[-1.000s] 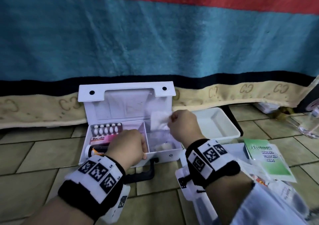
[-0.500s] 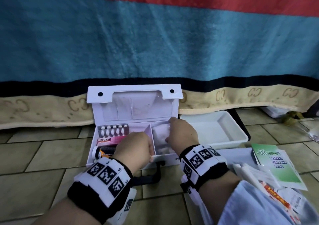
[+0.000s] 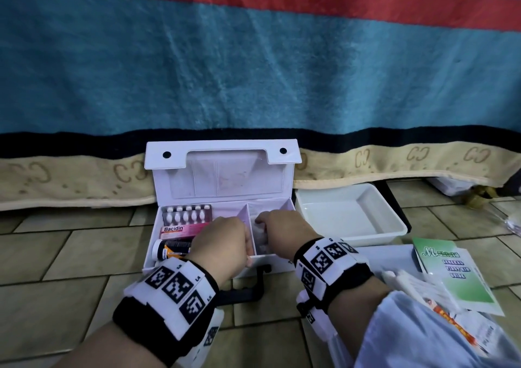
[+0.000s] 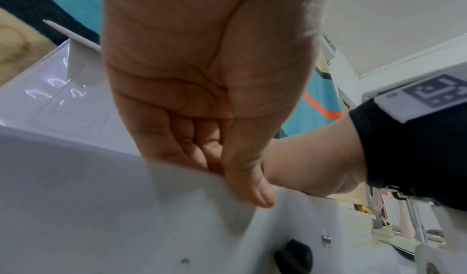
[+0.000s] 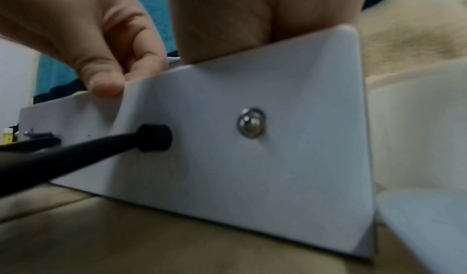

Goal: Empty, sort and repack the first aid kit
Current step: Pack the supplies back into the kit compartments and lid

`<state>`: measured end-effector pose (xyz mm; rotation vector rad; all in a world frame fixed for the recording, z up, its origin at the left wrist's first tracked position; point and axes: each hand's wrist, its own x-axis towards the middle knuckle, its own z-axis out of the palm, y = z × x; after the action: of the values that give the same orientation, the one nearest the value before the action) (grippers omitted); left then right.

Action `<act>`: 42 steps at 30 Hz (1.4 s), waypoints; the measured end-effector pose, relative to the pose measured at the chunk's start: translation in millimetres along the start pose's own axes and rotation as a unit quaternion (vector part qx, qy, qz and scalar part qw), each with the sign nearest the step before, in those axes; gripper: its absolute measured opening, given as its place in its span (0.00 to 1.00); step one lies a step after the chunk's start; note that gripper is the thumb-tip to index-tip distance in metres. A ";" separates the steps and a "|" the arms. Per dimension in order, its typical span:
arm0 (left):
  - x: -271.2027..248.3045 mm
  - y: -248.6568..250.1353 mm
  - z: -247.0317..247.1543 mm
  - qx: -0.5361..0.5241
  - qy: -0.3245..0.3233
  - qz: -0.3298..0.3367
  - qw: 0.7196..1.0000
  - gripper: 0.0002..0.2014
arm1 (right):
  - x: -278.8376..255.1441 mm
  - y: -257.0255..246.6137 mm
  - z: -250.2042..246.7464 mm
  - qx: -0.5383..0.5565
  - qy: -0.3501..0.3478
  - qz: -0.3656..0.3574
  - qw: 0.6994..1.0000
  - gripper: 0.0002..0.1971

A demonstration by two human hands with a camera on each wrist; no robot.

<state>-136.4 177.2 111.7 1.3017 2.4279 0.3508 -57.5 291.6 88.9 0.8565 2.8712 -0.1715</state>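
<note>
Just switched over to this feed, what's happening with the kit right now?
A person is repacking the open white kit on the tiled floor. The left hand grips its front wall at the divider; the right hand reaches into the right compartment, pushing something pale down, though what it holds is hidden. The left compartment already has a blister pack, a Bacidin box and a small bottle. A white tray, a green leaflet and packets lie to the right.

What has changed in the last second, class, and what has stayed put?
The right hand lowered its white pad from above the kit into the right compartment; whether it still grips it is hidden. The left hand stayed on the front wall; blister pack and tray unmoved.
</note>
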 end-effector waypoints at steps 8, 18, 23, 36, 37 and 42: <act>0.4 -0.4 0.7 0.002 0.000 0.000 1.000 0.06 | 4.9 -4.3 0.5 -0.057 -0.040 0.005 0.998 0.18; 3.8 -2.0 2.0 0.012 -0.011 -0.011 1.000 0.07 | -8.2 7.4 -21.8 0.104 -0.034 -0.015 0.994 0.23; 3.2 1.0 3.6 0.059 -0.005 0.010 0.998 0.08 | -56.1 33.8 -69.7 0.259 0.137 -0.015 0.956 0.23; -2.9 11.2 -2.7 0.108 -0.008 0.036 0.993 0.08 | -182.2 73.6 -8.9 0.068 -0.093 0.071 0.991 0.27; -3.2 11.2 -2.7 0.104 -0.007 0.034 0.994 0.09 | -183.8 73.3 0.4 0.077 -0.110 0.072 0.988 0.29; -4.7 11.1 -3.6 0.094 -0.003 0.029 0.995 0.08 | -177.0 70.0 18.3 0.016 -0.084 0.070 0.994 0.29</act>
<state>-127.2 179.2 120.1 1.4509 2.4712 0.1369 129.5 252.3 95.5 0.9935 2.6494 -0.2610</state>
